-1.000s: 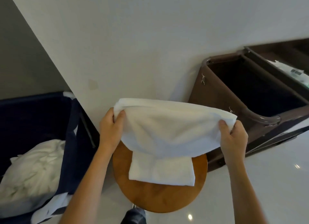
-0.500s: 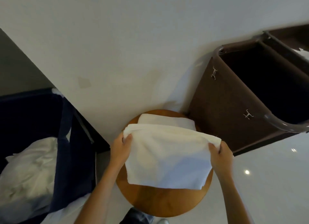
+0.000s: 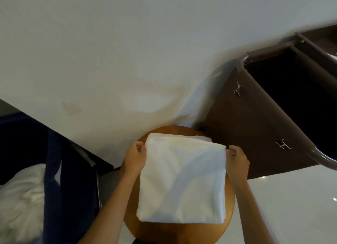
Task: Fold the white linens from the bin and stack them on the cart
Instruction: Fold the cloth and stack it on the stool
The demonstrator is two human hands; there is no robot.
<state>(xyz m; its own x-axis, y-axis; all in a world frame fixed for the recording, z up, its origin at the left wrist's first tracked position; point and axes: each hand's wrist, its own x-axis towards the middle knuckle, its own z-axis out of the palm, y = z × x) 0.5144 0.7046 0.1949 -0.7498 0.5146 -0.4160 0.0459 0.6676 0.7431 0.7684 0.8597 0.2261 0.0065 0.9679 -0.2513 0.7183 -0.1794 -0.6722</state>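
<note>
White terry, folded to a thick pad, the linen [image 3: 182, 181] lay flat on the round wooden tabletop [image 3: 182, 232] and covered most of it. I saw an almost square shape. I judged its slightly longer axis to run away from me toward the wall [image 3: 127, 61], with the far edge crossing left to right and the stacked loose edges showing at the near right corner.

Both far corners were held. The left hand [image 3: 135, 158] pinched the far left corner, its fingers [image 3: 139, 145] curled onto the cloth. The right hand [image 3: 237, 159] pinched the far right corner, its fingers [image 3: 232, 150] bent the same way. So the pad lay between the two hands and stretched from the fingers back toward me.

What the next move turned on, as I read it, was the side. The brown cart [image 3: 255, 125] stood just beside the tabletop on the right and beyond it, nearer the right hand, with its dark compartment open at the top. A lift would have to swing the pad rightward and away, led by that hand. The navy bin [image 3: 54, 170] with crumpled linens [image 3: 20, 198] sat well apart on the left.
</note>
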